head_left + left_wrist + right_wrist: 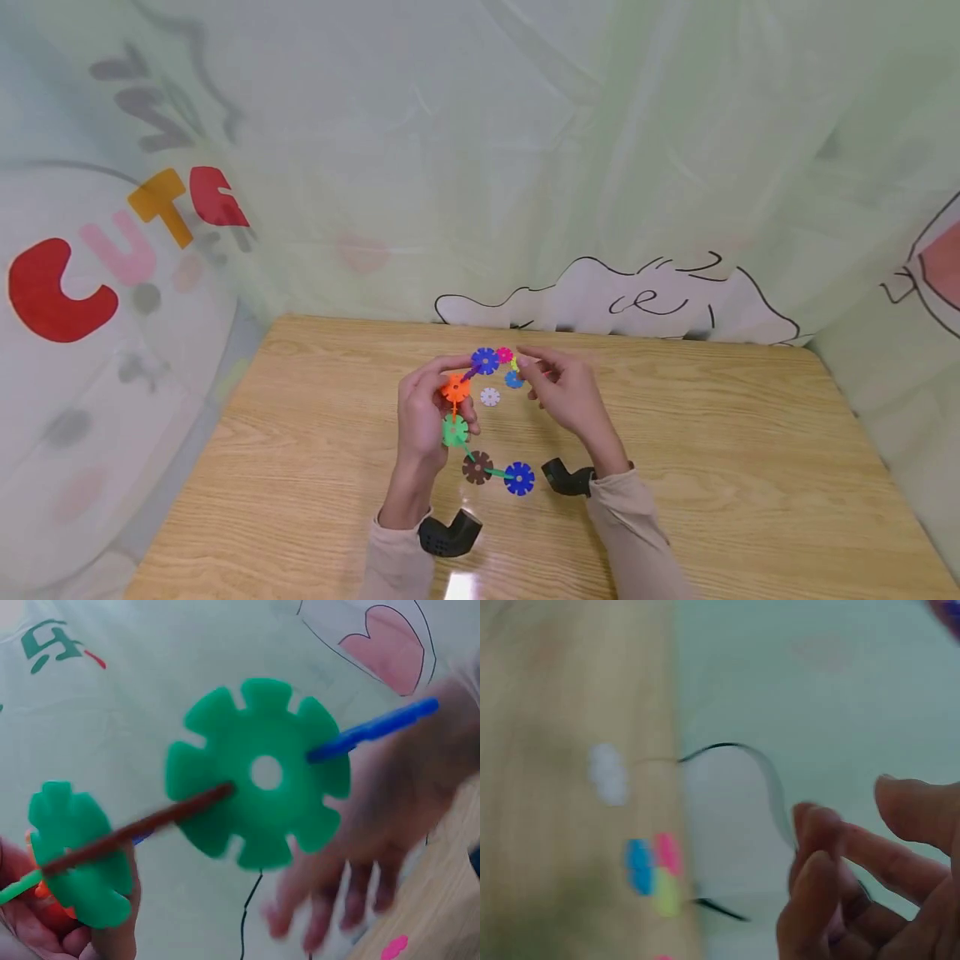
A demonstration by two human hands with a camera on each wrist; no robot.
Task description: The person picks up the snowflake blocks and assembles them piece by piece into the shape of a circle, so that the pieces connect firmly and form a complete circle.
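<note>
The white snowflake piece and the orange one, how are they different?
The white piece lies alone and flat on the table; the orange piece is up in the air, gripped by the left hand. The white piece is joined to nothing, while the orange piece is linked into a chain of coloured pieces. Both are round discs with notched edges.

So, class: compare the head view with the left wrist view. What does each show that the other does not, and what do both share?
Only the head view shows the whole curved chain of snowflake discs, the loose white disc on the wooden table, and both sleeves.

Only the left wrist view shows a green disc close up, with brown and blue discs slotted edge-on into it.

Both show the left hand gripping the chain and the right hand near it.
</note>
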